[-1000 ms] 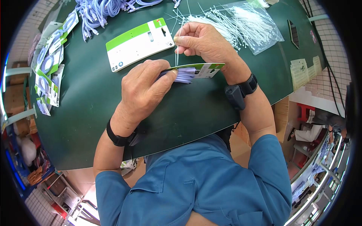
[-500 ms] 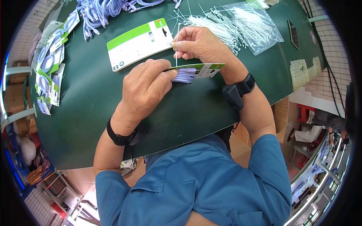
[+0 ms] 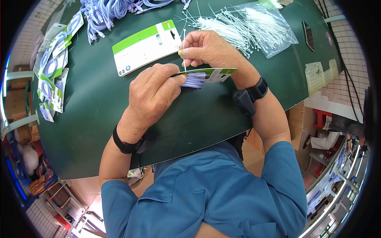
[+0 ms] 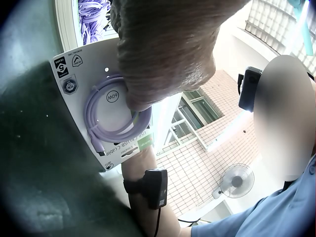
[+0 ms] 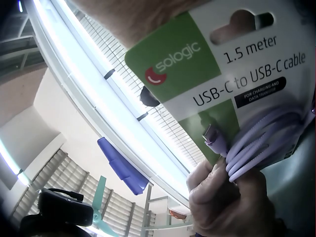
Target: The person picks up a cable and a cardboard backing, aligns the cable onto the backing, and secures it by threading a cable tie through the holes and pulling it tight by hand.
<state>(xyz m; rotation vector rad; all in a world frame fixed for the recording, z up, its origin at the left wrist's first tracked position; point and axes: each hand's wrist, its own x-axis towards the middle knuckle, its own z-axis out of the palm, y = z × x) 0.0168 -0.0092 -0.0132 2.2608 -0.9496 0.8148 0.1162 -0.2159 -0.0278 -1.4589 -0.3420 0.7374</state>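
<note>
My left hand (image 3: 152,87) grips a green and white retail card (image 3: 218,75) at its left part, holding it on edge over the table. On the card's near face lies a coiled purple USB-C cable (image 3: 193,80), with the left thumb pressed at its coil. In the left wrist view the coil (image 4: 94,123) shows as a ring on the card. Just behind the card, my right hand (image 3: 208,49) pinches a thin white cable tie (image 3: 184,39) between thumb and forefinger. The tie stands upright, its lower end meeting the card's top edge.
Another flat card (image 3: 147,47) lies beyond the left hand. Loose cable ties (image 3: 226,33) spill from a clear bag (image 3: 283,41) at the back right. A heap of purple cables (image 3: 115,14) is at the back; several carded cables (image 3: 49,67) line the left edge. A phone (image 3: 308,36) lies right.
My right hand has come down and slightly left towards the card with the cable tie. Two strands of the tie showed earlier; now one shows. The left hand has barely moved.
</note>
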